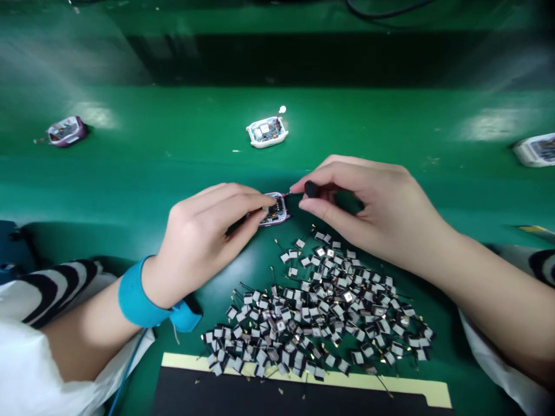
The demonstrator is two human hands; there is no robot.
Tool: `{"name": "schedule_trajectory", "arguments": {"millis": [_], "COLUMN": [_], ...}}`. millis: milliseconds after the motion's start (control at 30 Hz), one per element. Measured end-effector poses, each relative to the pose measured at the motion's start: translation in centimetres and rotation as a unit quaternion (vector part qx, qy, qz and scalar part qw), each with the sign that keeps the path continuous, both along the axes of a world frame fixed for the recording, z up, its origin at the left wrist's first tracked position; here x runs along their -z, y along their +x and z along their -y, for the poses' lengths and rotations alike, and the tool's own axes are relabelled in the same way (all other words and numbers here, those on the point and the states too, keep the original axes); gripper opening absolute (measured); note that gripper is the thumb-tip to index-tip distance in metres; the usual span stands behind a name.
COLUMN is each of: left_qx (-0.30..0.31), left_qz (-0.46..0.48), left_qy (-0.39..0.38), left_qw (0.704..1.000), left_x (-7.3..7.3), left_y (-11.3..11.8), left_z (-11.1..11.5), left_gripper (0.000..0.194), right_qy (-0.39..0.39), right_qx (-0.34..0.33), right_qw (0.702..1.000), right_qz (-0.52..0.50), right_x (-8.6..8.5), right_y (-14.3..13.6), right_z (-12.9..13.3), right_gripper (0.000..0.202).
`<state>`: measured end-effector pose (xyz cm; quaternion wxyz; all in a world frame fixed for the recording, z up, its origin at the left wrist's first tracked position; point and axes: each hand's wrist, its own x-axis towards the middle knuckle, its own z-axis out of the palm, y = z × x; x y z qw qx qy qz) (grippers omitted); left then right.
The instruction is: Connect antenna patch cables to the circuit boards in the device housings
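In front of me lies a small open watch-like case with a purple rim and a circuit board showing. My left hand covers its left side, thumb and forefinger pinched over the board on a small grey piece. A thin lead runs from the case's upper right corner to the fingertips of my right hand. Those fingers are curled together around a black rounded thing; whether it is a finger cover or a tool end I cannot tell.
Below my hands spreads a heap of small grey-and-black square parts with thin leads, reaching onto a black sheet with a yellow edge. Farther off on the green bench stand a white open case, a purple one and another pale one. A blue wrist strap trails a cord.
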<state>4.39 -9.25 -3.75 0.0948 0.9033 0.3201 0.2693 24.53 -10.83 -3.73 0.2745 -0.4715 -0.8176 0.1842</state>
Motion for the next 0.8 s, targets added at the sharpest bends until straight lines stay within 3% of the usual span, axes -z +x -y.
{"name": "schedule_trajectory", "arguments": {"millis": [133, 300, 567, 700, 800], "left_qx": [0.016, 0.035, -0.007, -0.012, 0.009], "left_qz": [0.038, 0.009, 0.012, -0.014, -0.051], "left_qy": [0.034, 0.085, 0.116, 0.066, 0.055], "left_qw": [0.999, 0.996, 0.993, 0.998, 0.997], "left_x": [-0.2, -0.6, -0.5, -0.1, 0.1], "left_y": [-0.1, 0.0, -0.1, -0.1, -0.1], "left_z": [0.1, 0.4, 0.6, 0.3, 0.1], "left_gripper": [0.012, 0.012, 0.014, 0.011, 0.01], "right_qy": [0.009, 0.031, 0.166, 0.045, -0.047], "right_qx": [-0.014, -0.012, -0.019, 0.006, -0.047], "right_qw": [1.0, 0.999, 0.985, 0.998, 0.994], "right_qz": [-0.014, 0.002, 0.039, 0.044, 0.082], "right_x": [-0.1, -0.2, 0.2, 0.2, 0.2], "right_y": [-0.4, -1.0, -1.2, -0.8, -0.8], "right_z": [0.3, 0.7, 0.7, -0.6, -1.5], "right_gripper": [0.012, 0.011, 0.015, 0.02, 0.018]}}
